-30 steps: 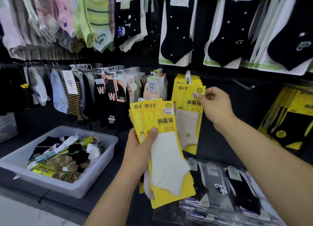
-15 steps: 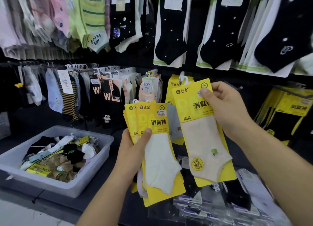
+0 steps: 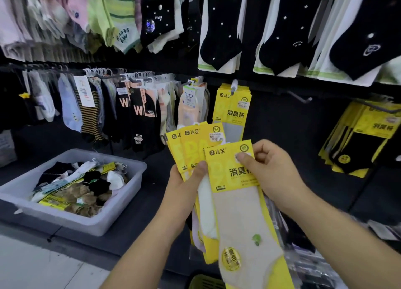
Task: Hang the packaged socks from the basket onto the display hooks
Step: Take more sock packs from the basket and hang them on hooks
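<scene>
My left hand (image 3: 184, 186) grips a fan of yellow sock packs (image 3: 193, 141) with white socks, thumb across their front. My right hand (image 3: 271, 171) pinches the top of one more yellow pack with a beige sock (image 3: 240, 215) and holds it in front of that fan, overlapping it. Behind them a display hook (image 3: 234, 85) carries several matching yellow packs (image 3: 235, 106). To the right an empty hook (image 3: 300, 98) sticks out of the dark wall. The grey basket (image 3: 121, 204) at lower left holds several loose and packaged socks.
Rows of hanging socks fill the wall above and to the left. More yellow packs with black socks (image 3: 364, 141) hang at the right. Clear-wrapped sock packs (image 3: 303, 265) lie on the shelf under my hands. A yellow-green basket rim (image 3: 206, 282) shows at the bottom edge.
My right hand took the beige-sock pack off the hook and brought it down and left onto the fan in my left hand. The view has tilted slightly down.
</scene>
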